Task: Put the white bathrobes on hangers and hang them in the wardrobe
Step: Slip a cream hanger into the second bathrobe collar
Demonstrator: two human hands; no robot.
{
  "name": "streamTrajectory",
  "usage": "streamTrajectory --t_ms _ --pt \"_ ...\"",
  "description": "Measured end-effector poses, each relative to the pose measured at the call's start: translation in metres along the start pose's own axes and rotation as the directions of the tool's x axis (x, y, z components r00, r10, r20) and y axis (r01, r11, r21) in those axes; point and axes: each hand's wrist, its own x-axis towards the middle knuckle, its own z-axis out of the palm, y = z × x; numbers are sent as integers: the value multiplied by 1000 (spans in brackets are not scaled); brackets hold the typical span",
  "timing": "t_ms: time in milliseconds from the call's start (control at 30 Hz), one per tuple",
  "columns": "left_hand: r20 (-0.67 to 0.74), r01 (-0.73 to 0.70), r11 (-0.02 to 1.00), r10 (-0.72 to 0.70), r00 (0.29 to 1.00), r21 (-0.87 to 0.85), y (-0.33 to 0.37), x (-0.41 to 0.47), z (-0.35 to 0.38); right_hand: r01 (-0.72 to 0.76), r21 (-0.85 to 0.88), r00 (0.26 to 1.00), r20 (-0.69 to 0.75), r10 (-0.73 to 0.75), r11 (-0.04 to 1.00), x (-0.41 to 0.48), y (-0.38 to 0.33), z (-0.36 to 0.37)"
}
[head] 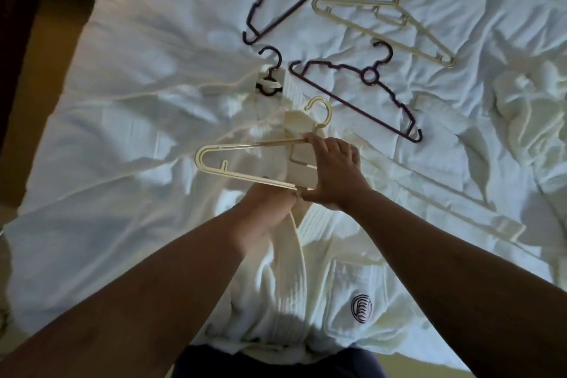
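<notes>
Right hand (333, 172) curled round middle of cream hanger (257, 143), held over collar of front bathrobe (306, 285) lying on bed (153, 40). Left hand (264, 209) grips robe lapel beneath. Hanger not yet in shoulders. Dark hook (270, 70) protrudes at collar beyond: that robe apparently hangered. Spare hangers (369, 75) unused. Nothing hung; wardrobe unseen.

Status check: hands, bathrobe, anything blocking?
Right hand grips cream hanger. Left hand holds bathrobe lapel; hanger's left end outside it. Spare hangers lie beyond, nothing blocking.
</notes>
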Motion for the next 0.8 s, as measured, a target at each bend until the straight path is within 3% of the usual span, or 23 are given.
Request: streamTrajectory --t_ms 67,100,167,233,267,367,567,633,733,800 --pt "12 146 989 -146 989 -33 -18 -17 0 3 -58 999 39 -1 998 2 7 4" --pt "-28 159 985 -158 987 64 -34 -27 3 -1 -97 998 58 6 995 2 11 6" --pt "-120 221 975 -220 968 -10 -69 -54 9 -38 -161 996 77 51 986 2 17 11" --pt "-154 204 971 -184 971 124 -95 -79 9 -93 -208 990 87 113 974 1 20 17" --pt "-189 187 976 -164 968 112 -104 -91 11 -113 -221 987 87 135 969 -1 21 19" --pt "-245 130 991 -123 962 11 -109 -108 6 -110 -242 990 56 127 964 -7 15 30" --pt "-317 146 972 -200 927 -184 -76 -73 -10 -1 -347 995 -91 -33 938 -22 -1 56" --pt "-356 80 978 -146 923 -193 -60 -63 -14 -4 -354 994 -108 -36 935 -25 1 59" --pt "-393 -109 981 37 919 -161 -38 -57 -22 -179 -318 984 -80 162 931 -20 8 49" --pt "-381 -183 970 111 918 -160 -29 -57 -26 -207 -295 977 -11 213 933 -15 13 43"
